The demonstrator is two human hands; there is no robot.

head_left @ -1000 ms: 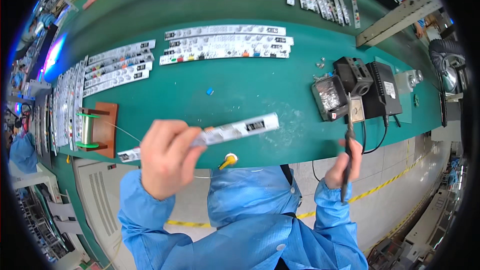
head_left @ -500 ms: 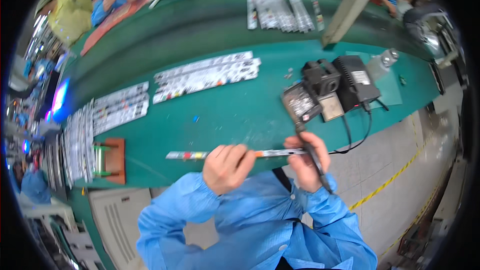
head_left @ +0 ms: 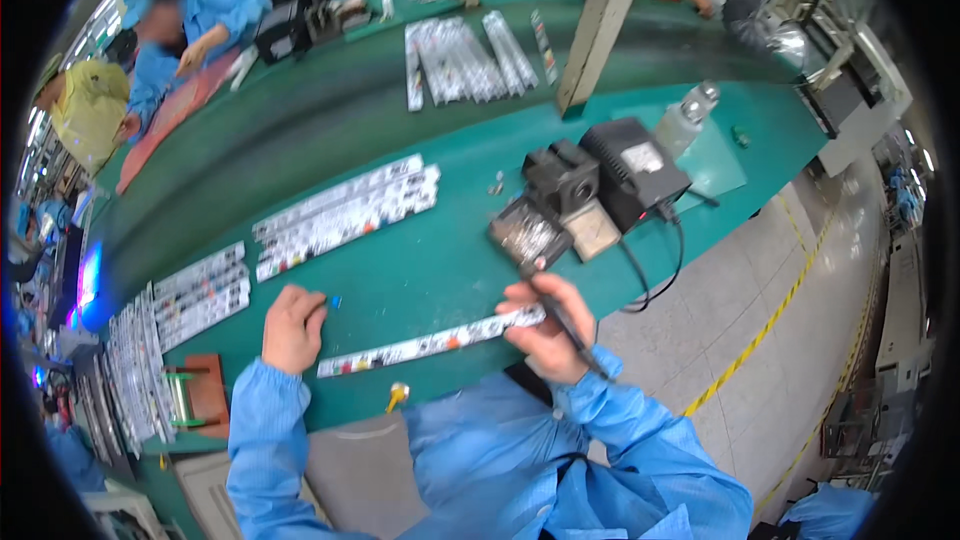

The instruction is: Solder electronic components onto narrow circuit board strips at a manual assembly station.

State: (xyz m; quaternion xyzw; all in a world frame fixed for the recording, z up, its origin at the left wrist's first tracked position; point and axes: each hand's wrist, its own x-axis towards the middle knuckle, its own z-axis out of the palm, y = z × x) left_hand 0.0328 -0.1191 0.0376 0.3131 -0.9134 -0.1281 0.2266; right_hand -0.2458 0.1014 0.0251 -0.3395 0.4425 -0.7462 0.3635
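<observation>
My right hand is closed around the black handle of a soldering iron. The same hand also holds the right end of a narrow white circuit board strip dotted with small coloured parts. That strip slants over the near edge of the green bench, its left end free. Left of it, my left hand has its fingertips drawn together at a small blue piece; how firmly they grip it is hard to see. The iron's front end points toward a dark tray of small metal bits.
Similar strips lie in rows on the bench, more at far left beside a solder spool stand. A black soldering station, corded, and a clear bottle stand right. A post rises beyond. Co-workers sit across the conveyor.
My left hand has let go of the strip and moved left to the small blue piece. My right hand keeps the strip and iron. The whole view has shifted and tilted.
</observation>
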